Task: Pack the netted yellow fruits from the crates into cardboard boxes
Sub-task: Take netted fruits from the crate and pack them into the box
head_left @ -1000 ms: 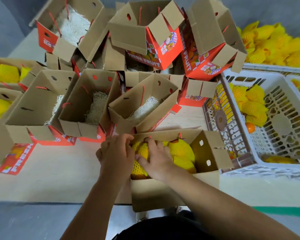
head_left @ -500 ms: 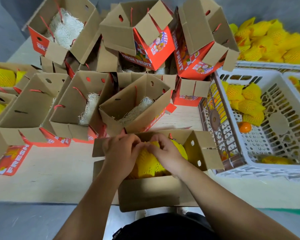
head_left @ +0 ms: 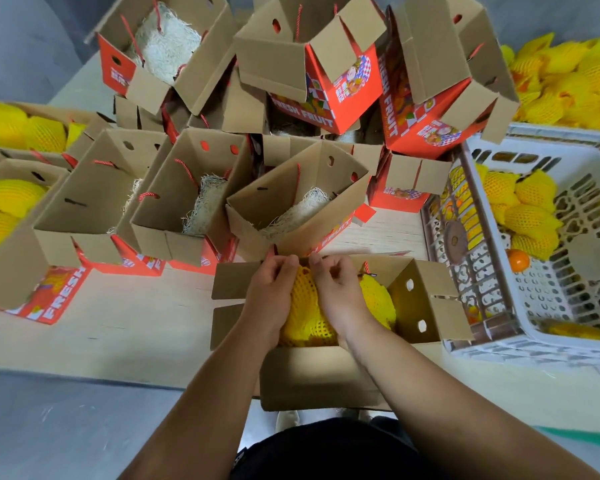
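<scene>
Yellow netted fruits [head_left: 305,306]; brown-red boxes [head_left: 426,303]; white crate [head_left: 534,344].

You are standing at a pale wooden table [head_left: 125,327] whose near edge runs across the lower part of the view. Below it lies a smooth grey floor [head_left: 66,427] (a green strip [head_left: 582,441] shows at the right). Beyond the table's far end the grey floor shows again, evenly lit.

You get bright, even overhead light with soft shadows, slight blur throughout, and strong wide-angle bending at the edges.
</scene>
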### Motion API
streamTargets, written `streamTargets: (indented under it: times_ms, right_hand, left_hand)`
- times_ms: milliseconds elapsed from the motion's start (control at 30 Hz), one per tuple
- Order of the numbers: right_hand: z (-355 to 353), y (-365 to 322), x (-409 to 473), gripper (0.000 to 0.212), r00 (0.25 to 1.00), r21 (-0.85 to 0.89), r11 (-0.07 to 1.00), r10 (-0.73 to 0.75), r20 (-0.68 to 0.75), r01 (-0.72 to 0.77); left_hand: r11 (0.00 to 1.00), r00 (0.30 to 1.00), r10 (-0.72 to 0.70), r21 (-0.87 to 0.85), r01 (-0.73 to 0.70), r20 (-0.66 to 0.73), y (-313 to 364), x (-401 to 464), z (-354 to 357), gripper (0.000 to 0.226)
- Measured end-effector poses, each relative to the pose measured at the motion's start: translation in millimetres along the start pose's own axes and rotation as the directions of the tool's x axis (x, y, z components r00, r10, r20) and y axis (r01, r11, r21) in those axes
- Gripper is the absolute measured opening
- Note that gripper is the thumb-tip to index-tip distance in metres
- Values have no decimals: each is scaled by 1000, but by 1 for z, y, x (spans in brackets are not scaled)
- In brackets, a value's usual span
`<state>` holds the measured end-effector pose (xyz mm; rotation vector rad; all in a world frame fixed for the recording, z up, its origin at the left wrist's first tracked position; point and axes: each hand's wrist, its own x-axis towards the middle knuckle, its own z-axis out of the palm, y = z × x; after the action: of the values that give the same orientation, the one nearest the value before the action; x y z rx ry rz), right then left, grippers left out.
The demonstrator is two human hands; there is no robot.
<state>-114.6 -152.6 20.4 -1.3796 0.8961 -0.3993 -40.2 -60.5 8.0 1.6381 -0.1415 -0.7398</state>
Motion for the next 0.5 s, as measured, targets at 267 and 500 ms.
streamTargets:
  times_ms: [267,500]
  right_hand:
    - [-7,-1,2,36,918,-120,967,252,307,-226]
    - [16,12,3,49,975,-732,661,2,220,164]
  left_hand:
    - [994,987,104,35,-101,-123,3,-3,1,7]
    - [957,951,283,109,-270,-127,23,-3,1,22]
